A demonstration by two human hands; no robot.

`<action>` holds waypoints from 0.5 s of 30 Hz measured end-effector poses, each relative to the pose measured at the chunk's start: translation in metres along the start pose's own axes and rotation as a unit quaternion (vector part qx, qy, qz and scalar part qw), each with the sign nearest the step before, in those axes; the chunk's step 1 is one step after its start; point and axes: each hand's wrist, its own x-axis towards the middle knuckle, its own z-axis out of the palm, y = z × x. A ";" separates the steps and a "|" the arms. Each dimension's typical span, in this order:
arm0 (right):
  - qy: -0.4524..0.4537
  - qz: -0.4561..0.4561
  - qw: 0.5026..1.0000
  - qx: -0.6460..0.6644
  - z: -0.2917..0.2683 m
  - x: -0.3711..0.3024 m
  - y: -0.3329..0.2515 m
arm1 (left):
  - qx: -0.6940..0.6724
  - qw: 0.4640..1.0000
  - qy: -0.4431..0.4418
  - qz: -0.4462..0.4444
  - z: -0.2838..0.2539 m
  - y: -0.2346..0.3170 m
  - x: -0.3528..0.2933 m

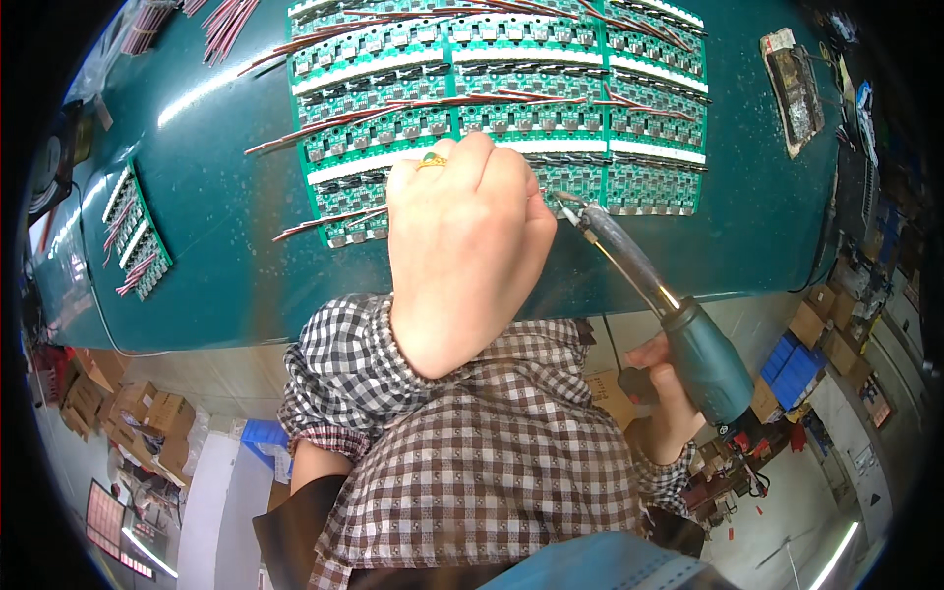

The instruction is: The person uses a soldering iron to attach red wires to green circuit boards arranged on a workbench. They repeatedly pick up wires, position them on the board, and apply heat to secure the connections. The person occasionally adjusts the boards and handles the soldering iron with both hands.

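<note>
My left hand (470, 236) is closed over the near edge of the green circuit boards (531, 147), its fingers pinched together. A small reddish end, which looks like a wire, shows beside the fingertips; the rest is hidden by the hand. My right hand (674, 405) grips the dark green handle of a soldering iron (710, 359). Its metal tip points up and left, close to the left fingertips and the boards' near edge. Whether the tip touches a board I cannot tell. Red and black wires (344, 116) lie across the rows of boards.
A smaller board strip with wires (136, 231) lies at the left of the green table (226, 285). Bundles of wires (229, 28) are at the far left. A worn, dark-stained block (792, 90) lies at the far right. Cardboard boxes (157, 413) stand below the table.
</note>
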 end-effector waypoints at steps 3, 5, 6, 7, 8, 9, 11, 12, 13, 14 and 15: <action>0.018 0.017 0.999 0.021 0.000 0.000 -0.001 | 0.001 1.000 0.001 0.001 0.001 0.000 0.000; 0.025 0.010 0.999 0.037 0.001 0.004 -0.002 | 0.003 1.000 0.002 0.002 0.000 0.000 0.001; 0.044 0.008 0.997 0.057 0.001 0.007 -0.003 | 0.004 1.000 0.003 0.001 0.000 0.000 0.000; 0.063 0.006 0.995 0.078 0.002 0.009 -0.003 | 0.004 1.000 0.004 0.001 0.000 0.000 -0.001; 0.081 0.004 0.992 0.099 0.003 0.013 -0.002 | 0.005 1.000 0.005 0.001 0.001 0.000 -0.001; 0.075 -0.028 0.992 0.096 0.001 0.019 0.001 | 0.006 1.000 0.002 0.001 0.000 0.000 0.000; 0.097 -0.031 0.981 0.166 -0.003 0.030 0.006 | 0.008 1.000 -0.004 0.000 -0.001 0.001 0.001; 0.106 -0.032 0.973 0.202 -0.007 0.035 0.011 | 0.010 1.000 -0.008 0.001 -0.001 0.001 0.001; 0.075 -0.015 0.964 0.256 -0.019 0.040 0.019 | 0.013 1.000 -0.013 0.000 -0.002 0.001 0.001; 0.075 -0.018 0.955 0.288 -0.024 0.046 0.021 | 0.016 1.000 -0.019 -0.001 -0.004 0.002 0.000; 0.075 -0.021 0.944 0.321 -0.028 0.052 0.023 | 0.009 1.000 -0.024 0.005 -0.005 0.002 0.000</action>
